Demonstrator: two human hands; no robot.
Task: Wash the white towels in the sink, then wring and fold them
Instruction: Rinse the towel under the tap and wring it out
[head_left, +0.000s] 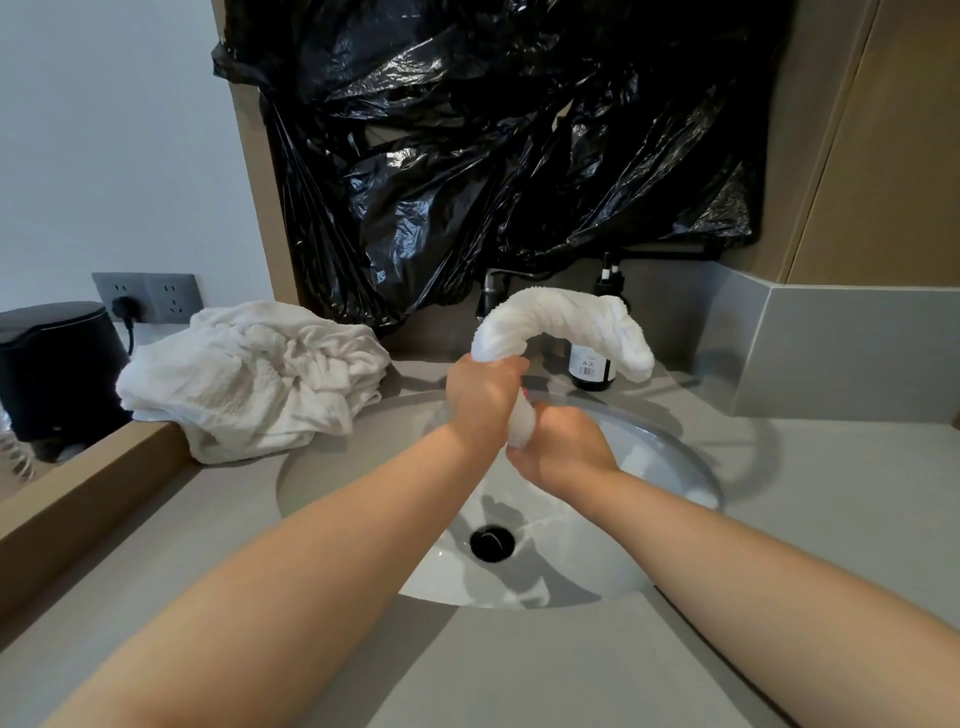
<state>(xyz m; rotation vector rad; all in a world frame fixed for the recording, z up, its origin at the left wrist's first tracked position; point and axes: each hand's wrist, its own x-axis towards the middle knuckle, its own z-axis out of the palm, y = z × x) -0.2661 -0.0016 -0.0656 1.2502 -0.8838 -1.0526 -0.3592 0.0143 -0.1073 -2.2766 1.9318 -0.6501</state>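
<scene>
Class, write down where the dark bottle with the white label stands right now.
In the head view, the dark bottle stands on the counter behind the sink, right of the faucet, partly hidden by the twisted towel.

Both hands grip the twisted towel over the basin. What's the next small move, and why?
Probably slide the left hand up the towel and twist there over the sink: only the short stretch between it and the right hand looks tightly wrung, while the thick far end arches up unsqueezed.
</scene>
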